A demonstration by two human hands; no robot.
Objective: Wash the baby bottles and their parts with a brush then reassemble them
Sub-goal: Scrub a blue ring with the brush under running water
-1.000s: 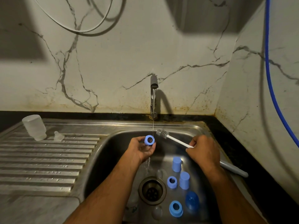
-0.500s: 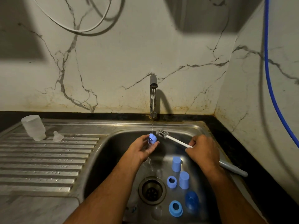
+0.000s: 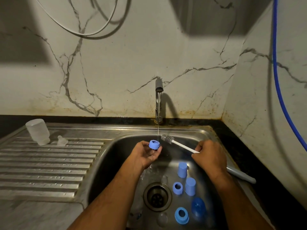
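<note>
Blue screw ring sits in the left hand, fingers curled under and round it, held right under the thin stream from the tap. A sec ago its hole faced the camera; half a sec ago it was tipped on edge; now it lies near flat, open side up, water falling into it. So the ring has been rolled through the stream, which looks like rinsing all faces, not scrubbing.

Right hand is clenched round the white handle of the brush. Bristle head hangs just beside the ring, right of it, not touching as far as I can tell. It has barely shifted over the sec, so the brush is idle while the ring turns.

Meaning for the task: this ring is prob. near done w/ its rinse and should go to the draining board, where a frosted bottle stands upside down w/ a clear teat next to it.

Plenty left tho. In the sink by the drain: two blue caps, two more blue rings, a dark blue dome piece. Reassembly not begun.
</note>
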